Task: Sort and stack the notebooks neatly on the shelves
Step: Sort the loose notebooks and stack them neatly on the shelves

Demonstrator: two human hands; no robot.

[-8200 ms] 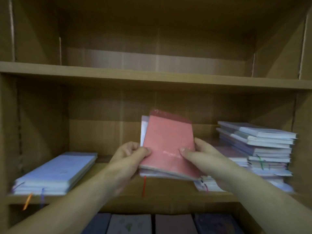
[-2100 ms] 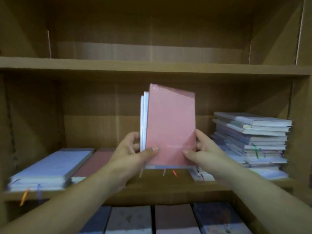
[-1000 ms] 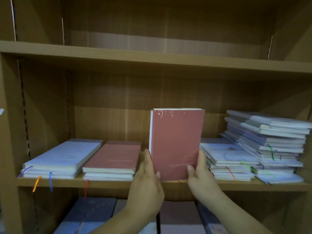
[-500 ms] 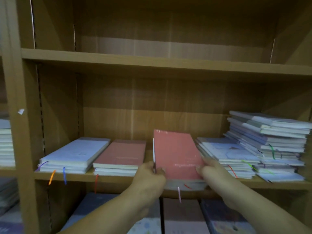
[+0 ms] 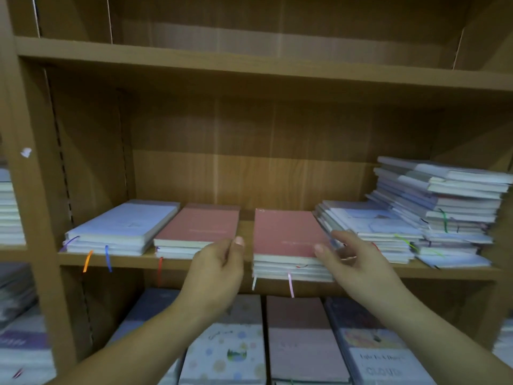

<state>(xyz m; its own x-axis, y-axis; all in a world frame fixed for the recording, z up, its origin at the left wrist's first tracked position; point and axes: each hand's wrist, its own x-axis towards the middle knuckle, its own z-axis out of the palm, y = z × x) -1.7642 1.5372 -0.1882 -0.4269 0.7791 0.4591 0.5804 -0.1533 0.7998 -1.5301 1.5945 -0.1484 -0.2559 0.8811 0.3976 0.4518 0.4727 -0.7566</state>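
Note:
A small stack of notebooks topped by a red cover (image 5: pixel 286 233) lies flat on the middle shelf (image 5: pixel 125 258), its front edge a little over the shelf lip. My left hand (image 5: pixel 219 262) hovers just left of the stack with relaxed fingers, holding nothing. My right hand (image 5: pixel 352 257) is at the stack's right front corner, fingers loose, thumb near the red cover. To the left lie a second red-topped stack (image 5: pixel 200 229) and a pale blue stack (image 5: pixel 125 226). Right of my hands sit a low white-blue pile (image 5: pixel 369 226) and a taller untidy pile (image 5: pixel 444 201).
The upper shelf (image 5: pixel 249 70) holds nothing visible. Below, several notebooks with patterned covers (image 5: pixel 277 343) lie side by side. More stacks (image 5: pixel 9 207) show in the neighbouring bay beyond the left upright. Coloured ribbon bookmarks hang over the shelf edge.
The red-topped stack went from upright in both hands to lying flat on the shelf. Both hands have let go and drawn slightly apart.

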